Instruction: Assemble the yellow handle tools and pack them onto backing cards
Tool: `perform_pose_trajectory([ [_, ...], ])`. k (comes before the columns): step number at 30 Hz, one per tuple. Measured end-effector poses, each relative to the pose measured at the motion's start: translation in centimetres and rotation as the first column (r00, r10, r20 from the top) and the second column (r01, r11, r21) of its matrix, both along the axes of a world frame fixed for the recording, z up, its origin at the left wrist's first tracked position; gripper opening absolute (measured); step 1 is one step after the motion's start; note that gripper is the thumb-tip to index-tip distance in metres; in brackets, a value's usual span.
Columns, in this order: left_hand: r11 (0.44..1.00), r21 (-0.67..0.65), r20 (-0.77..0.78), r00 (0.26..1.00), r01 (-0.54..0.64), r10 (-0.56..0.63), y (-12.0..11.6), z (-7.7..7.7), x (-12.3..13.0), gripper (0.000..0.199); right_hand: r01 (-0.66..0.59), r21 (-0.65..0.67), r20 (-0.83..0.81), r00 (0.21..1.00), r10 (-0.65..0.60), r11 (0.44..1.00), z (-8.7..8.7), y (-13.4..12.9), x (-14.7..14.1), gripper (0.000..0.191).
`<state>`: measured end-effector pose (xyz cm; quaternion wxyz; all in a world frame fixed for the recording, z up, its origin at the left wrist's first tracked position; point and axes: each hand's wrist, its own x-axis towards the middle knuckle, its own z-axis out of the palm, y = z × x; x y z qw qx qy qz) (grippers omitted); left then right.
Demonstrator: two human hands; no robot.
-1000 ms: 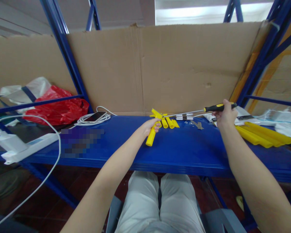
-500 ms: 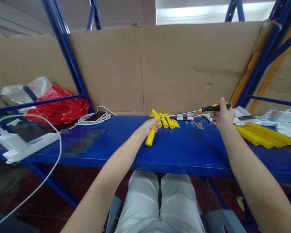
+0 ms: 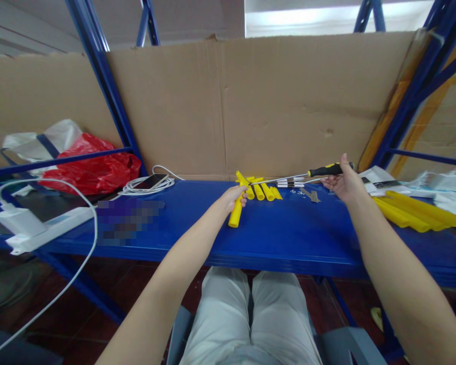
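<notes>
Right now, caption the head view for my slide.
Left hand grips a yellow piece; right hand holds a long screwdriver by its handle.

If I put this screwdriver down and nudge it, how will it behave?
The screwdriver should stay stiff, since its long metal shaft looks straight. It would probably feel heavier toward the handle, which is much thicker than the shaft. It might roll a little or pivot around that end, as the handle looks roughly round, though its exact cross-section is too small to tell.

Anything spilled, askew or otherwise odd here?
Small white bits lie loose on the blue table, left of the grey pieces, possibly spilled. A pixelated patch hides part of the tabletop at left.
</notes>
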<state>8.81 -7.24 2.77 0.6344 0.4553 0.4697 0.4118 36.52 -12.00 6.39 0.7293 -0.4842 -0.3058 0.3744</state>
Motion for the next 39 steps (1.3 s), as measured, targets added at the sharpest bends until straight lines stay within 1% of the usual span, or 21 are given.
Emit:
perform_pose_trajectory([
  [3, 1.0, -0.007, -0.001, 1.0, -0.009, 0.009, 0.0, 0.0, 0.0, 0.013, -0.064, -0.003, -0.031, 0.997, 0.064, 0.998, 0.2, -0.2, 0.0, 0.045],
  [7, 1.0, -0.008, 0.002, 1.0, -0.011, 0.011, 0.0, 0.0, -0.1, 0.011, -0.104, 0.045, -0.072, 0.992, 0.107, 0.994, 0.5, -0.5, -0.1, 0.038],
  [9, 1.0, -0.007, 0.006, 1.0, -0.017, 0.017, 0.1, -0.1, -0.1, 0.01, -0.114, 0.066, -0.061, 0.991, 0.118, 0.991, 0.5, -0.6, -0.1, 0.038],
  [12, 1.0, -0.004, 0.007, 1.0, -0.025, 0.025, 0.3, -0.2, -0.2, 0.01, -0.131, 0.058, -0.026, 0.991, 0.132, 0.99, 0.5, -0.6, -0.2, 0.04],
  [13, 1.0, -0.004, 0.006, 1.0, -0.03, 0.03, 0.4, -0.3, -0.2, 0.011, -0.127, 0.045, -0.008, 0.992, 0.128, 0.991, 0.4, -0.5, -0.2, 0.04],
  [15, 0.999, -0.001, 0.007, 0.999, -0.04, 0.041, 0.6, -0.5, -0.3, 0.011, -0.082, 0.035, 0.044, 0.996, 0.081, 0.996, 0.3, -0.3, -0.2, 0.036],
  [18, 0.999, 0.016, 0.01, 0.999, -0.042, 0.041, 0.8, -0.8, -0.5, 0.011, -0.011, 0.081, 0.099, 0.995, 0.003, 0.997, -0.2, 0.3, 0.0, 0.027],
  [20, 0.999, 0.03, 0.005, 0.999, -0.034, 0.033, 1.0, -0.9, -0.6, 0.011, -0.007, 0.104, 0.092, 0.996, -0.003, 0.995, -0.5, 0.6, 0.2, 0.024],
  [23, 0.998, 0.043, -0.01, 0.999, -0.038, 0.039, 1.4, -1.2, -0.6, 0.009, 0.016, 0.101, 0.083, 0.996, -0.025, 0.995, -0.8, 0.8, 0.3, 0.019],
  [26, 0.996, 0.061, -0.025, 0.998, -0.058, 0.06, 2.1, -1.4, -0.7, 0.003, 0.015, 0.082, 0.133, 0.991, -0.026, 0.997, -0.9, 0.6, 0.3, 0.017],
  [28, 0.995, 0.068, -0.034, 0.996, -0.079, 0.082, 2.6, -1.7, -0.8, 0.007, 0.0, 0.062, 0.16, 0.987, -0.01, 0.998, -0.8, 0.4, 0.2, 0.025],
  [30, 0.993, 0.074, -0.034, 0.995, -0.088, 0.091, 3.0, -1.8, -1.0, 0.012, -0.018, 0.037, 0.153, 0.988, 0.012, 0.999, -0.7, 0.2, 0.2, 0.035],
  [33, 0.992, 0.079, -0.033, 0.994, -0.098, 0.1, 3.2, -1.9, -1.1, 0.013, -0.096, -0.012, 0.112, 0.989, 0.097, 0.995, -0.3, -0.2, 0.3, 0.047],
  [36, 0.992, 0.078, -0.036, 0.994, -0.101, 0.104, 2.8, -1.8, -1.0, 0.008, -0.186, -0.048, 0.071, 0.979, 0.19, 0.981, 0.1, -0.6, 0.5, 0.049],
  [39, 0.992, 0.078, -0.037, 0.994, -0.1, 0.103, 2.1, -1.5, -0.8, 0.006, -0.234, -0.04, 0.033, 0.971, 0.235, 0.971, 0.5, -1.0, 0.4, 0.043],
])
